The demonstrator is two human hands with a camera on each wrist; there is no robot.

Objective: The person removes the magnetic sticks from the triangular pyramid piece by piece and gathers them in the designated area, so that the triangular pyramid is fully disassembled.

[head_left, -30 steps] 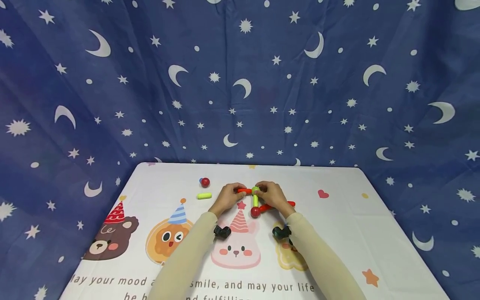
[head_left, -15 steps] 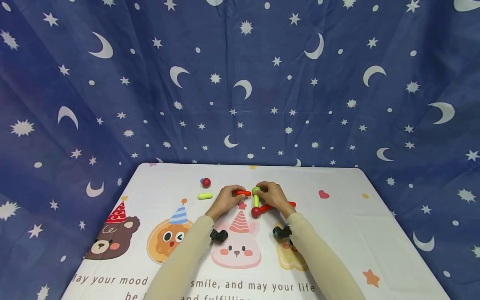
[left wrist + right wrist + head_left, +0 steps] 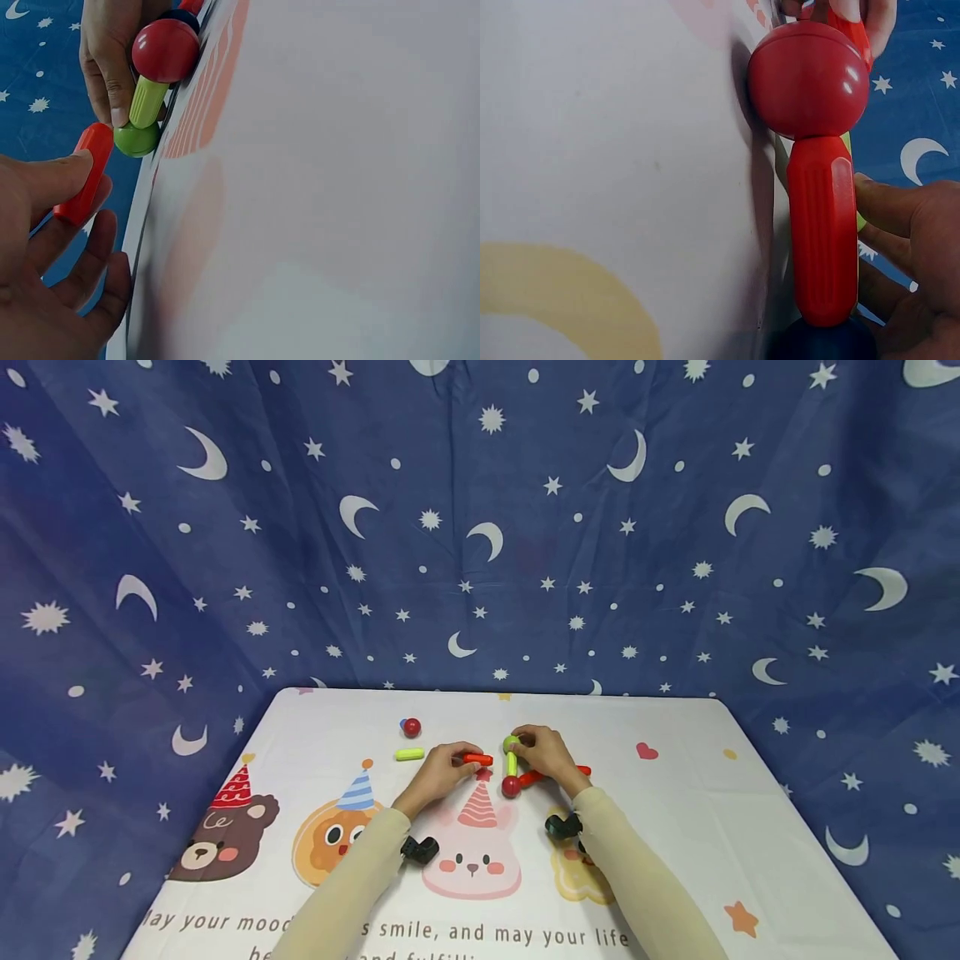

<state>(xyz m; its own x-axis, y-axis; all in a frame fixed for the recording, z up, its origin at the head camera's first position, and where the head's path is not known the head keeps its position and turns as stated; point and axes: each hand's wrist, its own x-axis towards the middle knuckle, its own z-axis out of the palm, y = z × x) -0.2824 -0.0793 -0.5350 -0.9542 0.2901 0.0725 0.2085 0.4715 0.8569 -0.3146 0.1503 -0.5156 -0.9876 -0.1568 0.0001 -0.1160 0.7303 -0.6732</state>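
Note:
My left hand (image 3: 442,771) pinches a short red rod (image 3: 478,760) between thumb and fingers, apart from the other pieces. In the left wrist view, that rod (image 3: 85,176) slants near a green ball (image 3: 136,140). With its fingertips, my right hand (image 3: 546,752) holds the green ball at the far end of a joined chain. A yellow-green rod (image 3: 512,764) runs from there to a red ball (image 3: 511,787). Another red rod (image 3: 823,232) links the red ball to a dark blue ball (image 3: 825,346). Beyond my right wrist, a red rod end (image 3: 585,770) shows; its joint is hidden.
Left of my hands, a loose yellow-green rod (image 3: 409,754) lies on the white printed tablecloth (image 3: 660,827). Behind it sits a red ball (image 3: 412,727), partly covering a blue piece (image 3: 403,724). A dark blue curtain (image 3: 480,568) hangs behind the table.
My left hand has drawn the red rod away from the green ball, leftward and closer to me. My right hand and the joined chain stay nearly in place.

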